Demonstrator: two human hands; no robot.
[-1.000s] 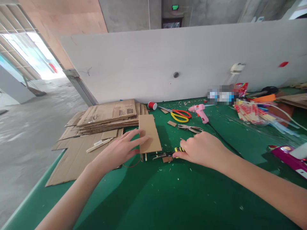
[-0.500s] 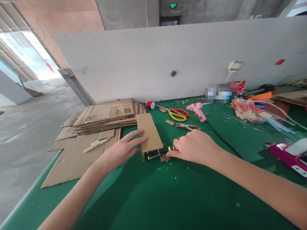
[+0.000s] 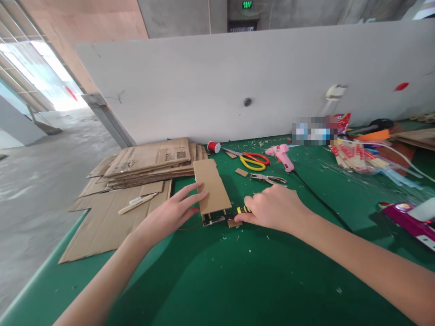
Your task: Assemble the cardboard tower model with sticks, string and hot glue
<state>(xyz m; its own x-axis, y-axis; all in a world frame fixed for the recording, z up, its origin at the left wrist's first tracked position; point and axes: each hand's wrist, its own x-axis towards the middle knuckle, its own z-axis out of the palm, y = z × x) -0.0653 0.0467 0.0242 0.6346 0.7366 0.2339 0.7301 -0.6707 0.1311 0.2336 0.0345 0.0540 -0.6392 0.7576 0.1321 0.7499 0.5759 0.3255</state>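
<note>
A long brown cardboard piece point(image 3: 212, 185) lies on the green table, raised at its near end over a narrow gap with small parts inside. My left hand point(image 3: 171, 210) rests on its left edge, fingers stretched and apart, fingertips touching the top. My right hand point(image 3: 272, 206) is closed round a tool with a yellow-and-black handle point(image 3: 241, 210). The tool's thin dark and metal end points left into the gap at the near end; its tip is hidden. A small cardboard scrap point(image 3: 234, 223) lies just under the tool. A thin red wire point(image 3: 188, 228) runs out to the left.
Stacked cardboard sheets point(image 3: 149, 158) and a pale craft knife point(image 3: 137, 203) lie left. Behind are a red thread spool point(image 3: 214, 146), scissors point(image 3: 253, 160), metal pliers-like tool point(image 3: 267, 178) and a corded pink glue gun point(image 3: 282, 156). A purple device point(image 3: 408, 222) stands right; a white panel point(image 3: 204, 86) rises behind.
The metal end of the tool in my right hand has turned or shifted slightly at the gap. My left hand keeps its place on the cardboard. The camera view has moved a little.
</note>
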